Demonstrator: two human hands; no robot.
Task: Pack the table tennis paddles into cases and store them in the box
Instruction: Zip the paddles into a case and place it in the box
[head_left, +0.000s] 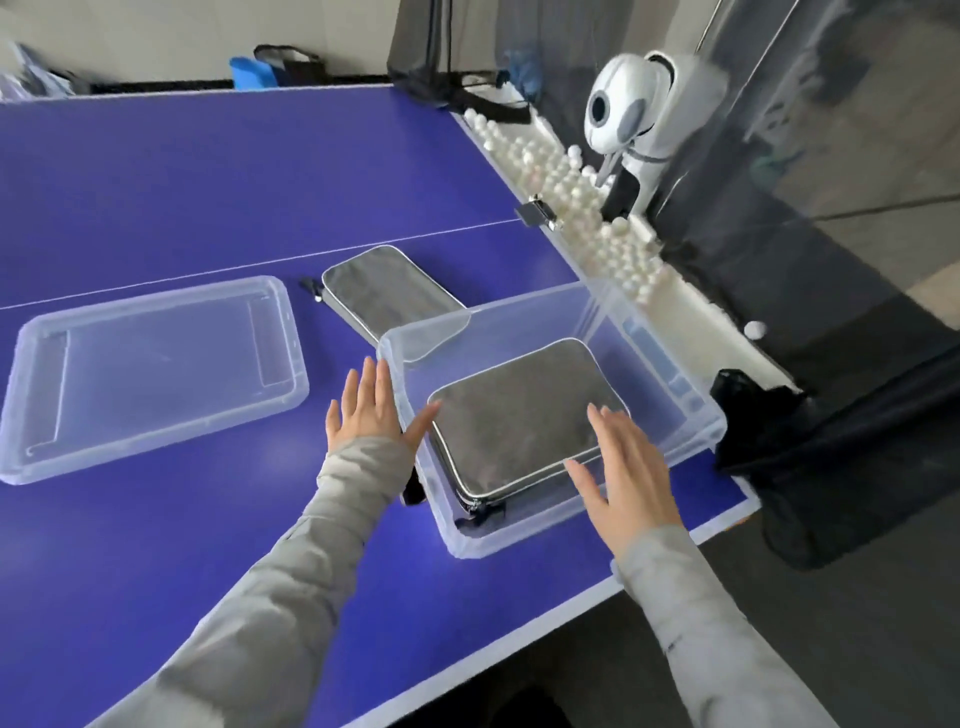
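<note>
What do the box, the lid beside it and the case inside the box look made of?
Box: clear, glossy rigid plastic; the table and case show through its walls. Lid: the same translucent plastic, with moulded ridges. Case: grey fabric, probably woven synthetic with a slight sheen, edged in pale piping with a zip; exact cloth cannot be told.

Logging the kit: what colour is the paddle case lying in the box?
The case is dark grey with pale piping round its edge; head view.
</note>
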